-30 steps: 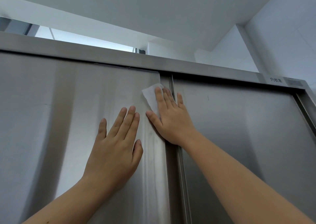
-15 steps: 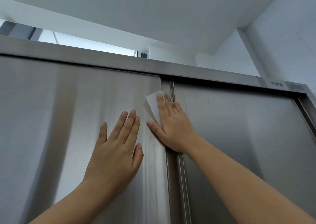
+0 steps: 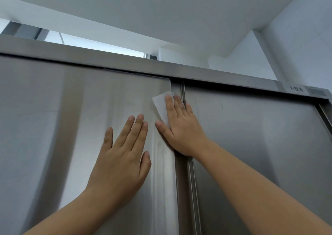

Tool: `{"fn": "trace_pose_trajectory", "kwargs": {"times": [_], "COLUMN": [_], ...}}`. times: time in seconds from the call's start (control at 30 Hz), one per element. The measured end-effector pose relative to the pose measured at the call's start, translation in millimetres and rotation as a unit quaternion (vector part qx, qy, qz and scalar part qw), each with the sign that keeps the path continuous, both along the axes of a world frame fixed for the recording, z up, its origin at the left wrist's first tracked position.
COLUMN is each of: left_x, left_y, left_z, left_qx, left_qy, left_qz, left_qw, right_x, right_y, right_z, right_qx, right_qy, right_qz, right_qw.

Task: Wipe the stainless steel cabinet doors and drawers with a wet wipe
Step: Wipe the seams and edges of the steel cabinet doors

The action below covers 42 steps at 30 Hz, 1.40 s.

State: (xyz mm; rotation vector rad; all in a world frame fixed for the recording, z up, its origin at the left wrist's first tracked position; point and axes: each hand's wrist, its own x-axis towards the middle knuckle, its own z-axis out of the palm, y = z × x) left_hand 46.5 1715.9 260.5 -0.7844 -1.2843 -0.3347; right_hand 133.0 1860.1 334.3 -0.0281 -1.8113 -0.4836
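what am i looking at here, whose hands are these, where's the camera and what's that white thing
No machine here: these are a person's two bare hands, filmed by a wide-angle camera worn on their head, looking up at a stainless steel cabinet. The left hand rests flat, fingers straight, on the left door. The right hand presses a white wet wipe against that door's upper right edge, beside the seam with the right door. Nothing is gripped; the wipe is only pinned under straight fingers. Above the doors runs a steel top rail with a small label, too blurred to read.
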Motion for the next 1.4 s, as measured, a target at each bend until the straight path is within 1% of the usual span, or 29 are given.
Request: {"fn": "trace_pose_trajectory", "kwargs": {"times": [0.13, 0.27, 0.37, 0.47, 0.53, 0.6, 0.77, 0.83, 0.9, 0.97, 1.07, 1.13, 1.23, 1.4], "left_x": [1, 2, 1, 1, 1, 2, 2, 2, 2, 3, 5, 7, 9, 13], "left_y": [0, 0, 0, 1, 1, 1, 0, 0, 0, 1, 1, 1, 1, 2], "left_z": [0, 0, -1, -4, -3, -2, -3, -4, -9, -17, -30, -40, -53, -61], "left_qx": [-0.001, 0.003, 0.005, 0.005, 0.003, 0.0, 0.003, 0.004, 0.006, 0.006, 0.003, -0.003, -0.011, -0.004], "left_qy": [-0.006, -0.004, -0.005, -0.005, -0.005, -0.005, -0.006, -0.003, 0.001, 0.003, 0.002, -0.003, -0.007, -0.017], "left_qz": [0.003, 0.002, -0.007, -0.009, -0.005, -0.003, -0.001, -0.001, -0.006, -0.014, -0.018, -0.016, -0.01, -0.005], "left_qw": [1.0, 1.0, 1.0, 1.0, 1.0, 1.0, 1.0, 1.0, 1.0, 1.0, 1.0, 1.0, 1.0, 1.0], "right_x": [-2, -2, -2, -3, -2, -1, 1, 1, 0, 1, 8, 10, 9, -1], "right_y": [-7, -11, -7, -2, -1, -2, -8, -11, -11, -10, -7, -5, -7, -13], "right_z": [34, 46, 18, -24, -36, -30, 9, 9, -10, -44, -94, -108, -100, -70], "right_qx": [-0.045, -0.05, -0.047, -0.014, -0.005, -0.012, -0.045, -0.048, -0.049, -0.044, -0.015, -0.008, -0.016, -0.063], "right_qy": [0.002, 0.009, 0.007, 0.01, 0.001, 0.0, 0.0, 0.002, 0.0, -0.007, -0.036, -0.051, -0.039, -0.013], "right_qz": [-0.016, -0.021, -0.004, 0.009, 0.003, -0.003, -0.017, -0.018, -0.008, 0.01, 0.015, 0.013, 0.012, 0.012], "right_qw": [0.999, 0.998, 0.999, 1.0, 1.0, 1.0, 0.999, 0.999, 0.999, 0.999, 0.999, 0.999, 0.999, 0.998]}}
